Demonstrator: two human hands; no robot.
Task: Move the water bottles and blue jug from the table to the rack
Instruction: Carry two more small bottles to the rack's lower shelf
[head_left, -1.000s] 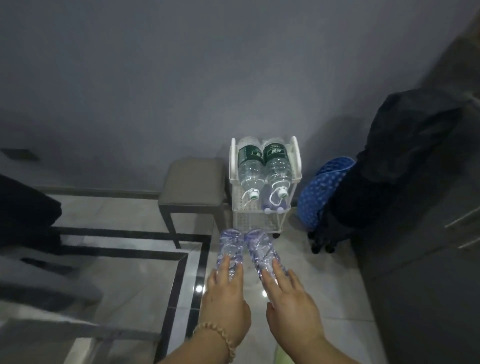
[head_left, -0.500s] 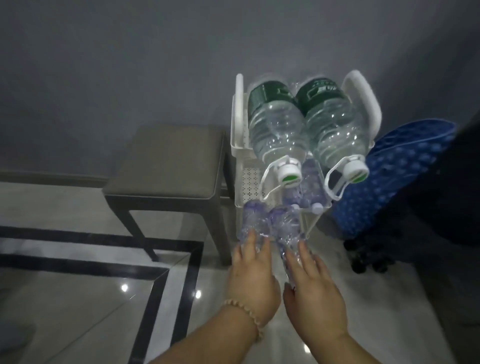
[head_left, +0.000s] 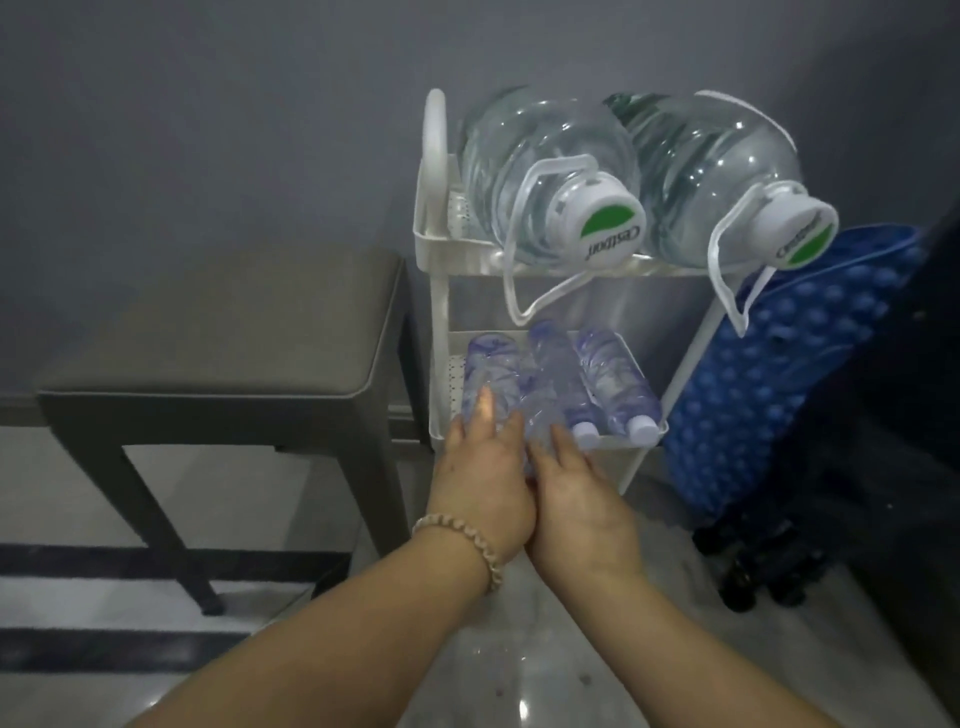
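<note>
Left hand (head_left: 480, 480) and right hand (head_left: 574, 499), fingers wrapped on small water bottles (head_left: 491, 384) half onto rack (head_left: 434, 249) middle shelf; probably light, thin-walled, slick; best gripped mid-body, though blurred.

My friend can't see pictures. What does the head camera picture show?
Two hands, left and right, slide small water bottles onto the middle shelf of a white rack. Two big water jugs lie on the top shelf, and a grey stool stands to its left.
</note>
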